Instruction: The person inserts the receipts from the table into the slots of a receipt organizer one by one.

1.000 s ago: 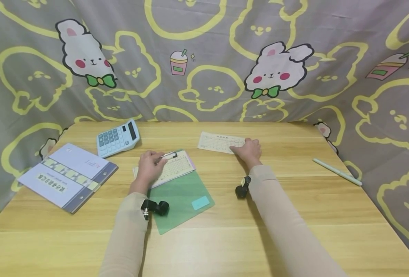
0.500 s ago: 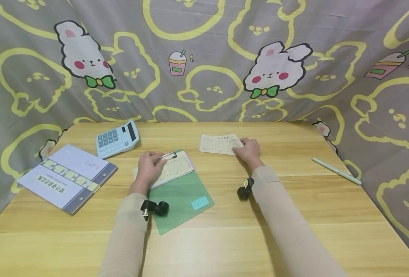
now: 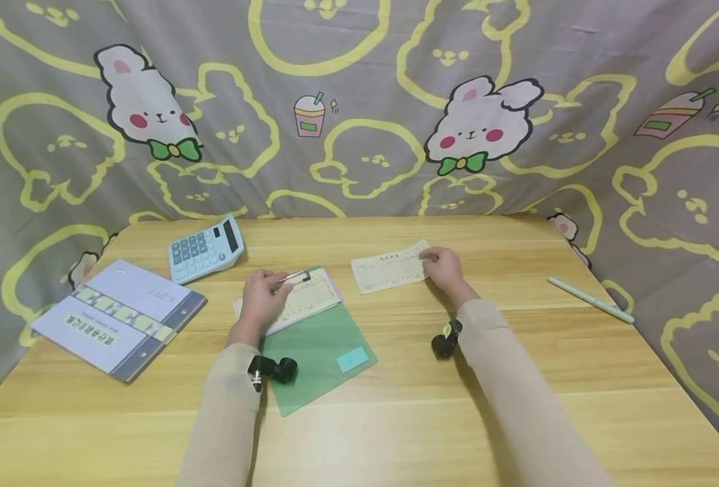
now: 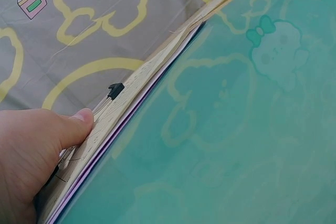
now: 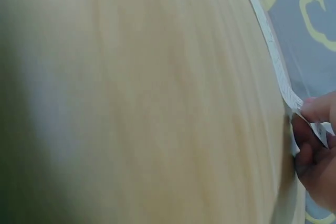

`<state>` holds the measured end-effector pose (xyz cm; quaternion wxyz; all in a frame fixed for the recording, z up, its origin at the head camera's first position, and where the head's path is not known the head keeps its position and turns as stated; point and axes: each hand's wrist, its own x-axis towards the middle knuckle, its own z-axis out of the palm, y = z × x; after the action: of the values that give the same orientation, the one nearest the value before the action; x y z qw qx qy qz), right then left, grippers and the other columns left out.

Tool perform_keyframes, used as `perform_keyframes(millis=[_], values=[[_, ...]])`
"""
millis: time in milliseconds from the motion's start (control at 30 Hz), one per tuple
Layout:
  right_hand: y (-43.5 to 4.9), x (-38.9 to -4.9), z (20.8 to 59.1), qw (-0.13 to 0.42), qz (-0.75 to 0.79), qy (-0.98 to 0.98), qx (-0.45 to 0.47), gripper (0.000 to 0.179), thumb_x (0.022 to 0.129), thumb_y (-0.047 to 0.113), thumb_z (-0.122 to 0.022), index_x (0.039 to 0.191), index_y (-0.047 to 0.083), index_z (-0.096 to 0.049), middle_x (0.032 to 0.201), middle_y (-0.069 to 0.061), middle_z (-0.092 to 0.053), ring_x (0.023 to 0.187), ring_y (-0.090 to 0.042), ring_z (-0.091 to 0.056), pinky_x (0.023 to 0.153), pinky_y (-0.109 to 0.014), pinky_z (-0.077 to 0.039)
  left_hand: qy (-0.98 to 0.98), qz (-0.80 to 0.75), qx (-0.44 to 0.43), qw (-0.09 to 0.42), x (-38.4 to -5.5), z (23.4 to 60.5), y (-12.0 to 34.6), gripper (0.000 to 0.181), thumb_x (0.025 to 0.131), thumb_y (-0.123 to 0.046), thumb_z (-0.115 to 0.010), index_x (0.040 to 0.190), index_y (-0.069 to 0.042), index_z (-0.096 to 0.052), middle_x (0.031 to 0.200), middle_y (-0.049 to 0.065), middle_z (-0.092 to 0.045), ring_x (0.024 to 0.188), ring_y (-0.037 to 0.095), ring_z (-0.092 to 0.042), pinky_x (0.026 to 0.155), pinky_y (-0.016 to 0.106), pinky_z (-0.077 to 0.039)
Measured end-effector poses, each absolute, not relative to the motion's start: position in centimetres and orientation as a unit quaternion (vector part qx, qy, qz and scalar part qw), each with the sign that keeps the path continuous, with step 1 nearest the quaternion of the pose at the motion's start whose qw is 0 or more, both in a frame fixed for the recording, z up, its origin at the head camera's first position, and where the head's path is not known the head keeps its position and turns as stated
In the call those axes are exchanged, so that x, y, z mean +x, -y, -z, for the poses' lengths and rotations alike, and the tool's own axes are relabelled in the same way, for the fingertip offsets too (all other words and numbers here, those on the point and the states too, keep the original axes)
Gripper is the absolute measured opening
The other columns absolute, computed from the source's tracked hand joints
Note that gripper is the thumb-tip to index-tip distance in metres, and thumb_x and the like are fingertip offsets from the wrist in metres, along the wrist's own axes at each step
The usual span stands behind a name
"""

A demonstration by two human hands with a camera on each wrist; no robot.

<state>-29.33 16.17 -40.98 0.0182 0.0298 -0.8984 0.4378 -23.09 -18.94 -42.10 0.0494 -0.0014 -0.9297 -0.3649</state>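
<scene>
In the head view my right hand [image 3: 444, 269] pinches the right end of a printed paper slip [image 3: 388, 273] between thumb and fingers. The right wrist view shows the slip's thin edge [image 5: 273, 56] running up from the fingertips. To the left, my left hand [image 3: 262, 301] grips the metal clip [image 3: 298, 275] at the top of a green clipboard [image 3: 316, 368]. Its thumb lies along the clip in the left wrist view. Slips with a printed grid [image 3: 303, 297] lie under the clip, over a purple-edged layer. The clipboard's far left corner is hidden by the hand.
A light blue calculator [image 3: 203, 250] stands at the back left. Before it lies a lilac account book [image 3: 118, 318] with a dark spine. A pale green pen [image 3: 590, 299] lies at the right. Patterned cloth [image 3: 371, 162] hangs behind the wooden table [image 3: 456, 419].
My right hand has drawn the slip slightly toward me, and the slip has tilted, its right end higher. The left hand keeps its place at the clip.
</scene>
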Motion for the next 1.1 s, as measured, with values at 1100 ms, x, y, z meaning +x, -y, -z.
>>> perform_keyframes(millis=[1100], values=[[-12.1, -25.1, 38.8, -0.079, -0.603, 0.783, 0.126, 0.029, 0.079, -0.01, -0.051, 0.108, -0.009, -0.054, 0.113, -0.021, -0.05, 0.074, -0.018, -0.058, 0.07, -0.035, -0.047, 0.93, 0.366, -0.002, 0.044, -23.2, 41.8, 19.0, 0.037, 0.087, -0.025, -0.051, 0.119, -0.005, -0.052, 0.113, 0.015, -0.04, 0.107, 0.032, -0.031, 0.088, 0.045, -0.025]])
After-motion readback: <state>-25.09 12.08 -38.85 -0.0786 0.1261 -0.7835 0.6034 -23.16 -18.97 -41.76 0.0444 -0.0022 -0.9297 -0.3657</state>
